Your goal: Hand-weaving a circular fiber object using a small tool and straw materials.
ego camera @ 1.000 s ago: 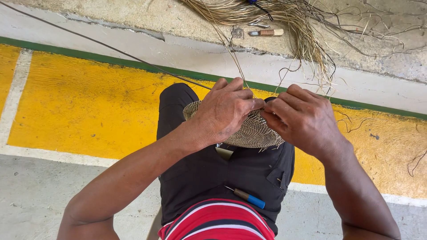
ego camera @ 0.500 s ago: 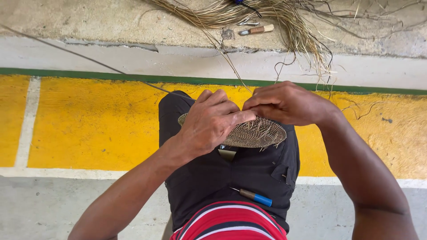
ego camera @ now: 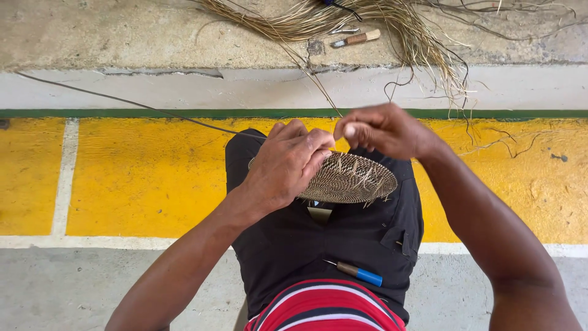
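Note:
A round woven disc (ego camera: 352, 179) of tan fibre rests on my knee, over black shorts (ego camera: 318, 245). My left hand (ego camera: 286, 162) grips the disc's left edge, fingers curled over the rim. Just above the disc's far edge, my right hand (ego camera: 383, 129) pinches a thin fibre strand (ego camera: 321, 92) that runs up toward the fibre bundle. A dark long strand (ego camera: 122, 101) trails off to the left across the floor.
A bundle of dry straw fibres (ego camera: 392, 24) lies on the concrete ledge ahead, with a wooden-handled knife (ego camera: 355, 39) in it. A blue-handled awl (ego camera: 358, 273) lies on my lap. The floor below is painted yellow (ego camera: 141, 178) with white and green lines.
My right hand has lifted off the disc and risen, drawing the strand up. The left hand keeps its hold on the rim, and more of the disc's surface shows.

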